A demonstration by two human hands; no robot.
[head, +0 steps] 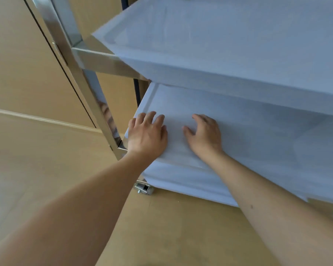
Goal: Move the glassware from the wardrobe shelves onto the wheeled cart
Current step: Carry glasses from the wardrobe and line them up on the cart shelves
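Indoor room: tan floor (46, 169), steel-framed white wheeled cart (238, 45).

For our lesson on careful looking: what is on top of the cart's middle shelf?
Both hands rest on the middle shelf: the left hand near its corner, the right hand beside it. No glassware shows. The top shelf overhangs and hides the back.

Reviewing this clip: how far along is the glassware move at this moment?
No glassware is in view, so nothing looks done: the cart's top tray and middle tray show no glasses. In hand: left hand and right hand rest on the middle tray, holding nothing. The moving seems left; the wardrobe is out of view.
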